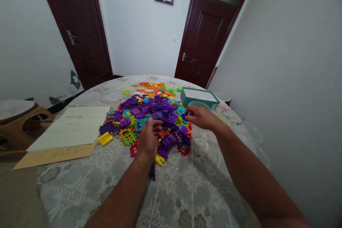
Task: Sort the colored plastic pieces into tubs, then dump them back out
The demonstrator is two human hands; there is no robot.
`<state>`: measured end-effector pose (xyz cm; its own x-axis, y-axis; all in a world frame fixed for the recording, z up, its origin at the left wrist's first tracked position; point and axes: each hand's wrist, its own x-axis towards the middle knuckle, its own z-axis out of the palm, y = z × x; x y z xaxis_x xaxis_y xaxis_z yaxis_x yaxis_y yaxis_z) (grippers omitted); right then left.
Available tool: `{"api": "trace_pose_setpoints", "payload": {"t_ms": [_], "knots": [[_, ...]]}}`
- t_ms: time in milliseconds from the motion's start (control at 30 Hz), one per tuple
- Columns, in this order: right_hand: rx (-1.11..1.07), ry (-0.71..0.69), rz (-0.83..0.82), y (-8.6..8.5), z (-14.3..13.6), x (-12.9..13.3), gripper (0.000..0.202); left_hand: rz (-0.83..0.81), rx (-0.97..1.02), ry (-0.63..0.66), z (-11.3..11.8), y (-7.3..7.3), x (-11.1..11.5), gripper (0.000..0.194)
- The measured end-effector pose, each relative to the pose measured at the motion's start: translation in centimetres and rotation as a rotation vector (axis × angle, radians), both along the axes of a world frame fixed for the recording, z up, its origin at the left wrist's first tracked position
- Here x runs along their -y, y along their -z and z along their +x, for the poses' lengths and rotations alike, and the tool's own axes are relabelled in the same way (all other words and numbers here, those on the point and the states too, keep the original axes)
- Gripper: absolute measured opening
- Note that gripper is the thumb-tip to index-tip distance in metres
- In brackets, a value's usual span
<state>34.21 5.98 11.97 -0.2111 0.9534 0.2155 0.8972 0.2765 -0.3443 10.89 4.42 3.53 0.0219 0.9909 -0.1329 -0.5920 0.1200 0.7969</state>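
Note:
A heap of plastic building pieces (141,110), mostly purple with blue, green, red and yellow ones among them, lies on the table. My left hand (149,137) is at the heap's near side, palm turned to the right, its fingers loosely bent and apart with nothing visible in them. My right hand (200,116) is at the heap's right edge, fingers pinched together on what looks like a small purple piece (185,115), mostly hidden by the fingers. Near my left wrist lies another purple piece (152,172). Yellow pieces (159,159) lie just right of that wrist.
A teal-and-white box (199,96) stands behind my right hand. Clear plastic containers (251,131) sit along the right side. Paper sheets (72,128) lie at the left, over the edge. Orange pieces (152,88) spread behind the heap. A patterned cloth (80,185) covers the round table.

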Motion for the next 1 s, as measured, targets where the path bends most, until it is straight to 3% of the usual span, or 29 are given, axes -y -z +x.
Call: {"api": "trace_pose_setpoints", "payload": {"t_ms": [100, 200, 300, 400, 500, 567, 733, 900, 1000], "knots": [[0.022, 0.278, 0.014, -0.9, 3.7, -4.8, 0.010, 0.028, -0.024, -0.107, -0.4, 0.0, -0.4, 0.050], [-0.006, 0.449, 0.094, -1.3, 6.3, -8.4, 0.020, 0.032, -0.027, -0.155, -0.6, 0.1, -0.5, 0.049], [-0.056, 0.556, 0.181, -1.4, 7.6, -10.0, 0.036, 0.045, -0.019, -0.184, -0.7, 0.1, -0.6, 0.045], [-0.108, 0.576, 0.263, -1.3, 7.3, -9.4, 0.042, 0.049, -0.006, -0.208, -0.9, 0.0, -0.7, 0.043], [-0.209, 0.492, 0.326, -0.6, 4.4, -6.2, 0.036, 0.060, 0.003, -0.225, -1.1, -0.1, -0.7, 0.043], [-0.343, 0.347, 0.358, 0.6, 1.2, -2.8, 0.031, 0.061, 0.007, -0.244, -1.2, -0.2, -0.8, 0.043], [-0.458, -0.016, 0.334, 6.2, -6.3, 5.3, 0.022, 0.076, 0.013, -0.307, -1.6, -0.3, -1.0, 0.042], [-0.348, -0.224, 0.382, 12.2, -8.1, 6.9, 0.024, 0.084, 0.063, -0.358, -2.4, -0.6, -1.5, 0.044], [-0.293, -0.278, 0.378, 13.9, -8.2, 6.4, 0.023, 0.115, 0.082, -0.439, -3.5, -1.1, -1.9, 0.045]]}}
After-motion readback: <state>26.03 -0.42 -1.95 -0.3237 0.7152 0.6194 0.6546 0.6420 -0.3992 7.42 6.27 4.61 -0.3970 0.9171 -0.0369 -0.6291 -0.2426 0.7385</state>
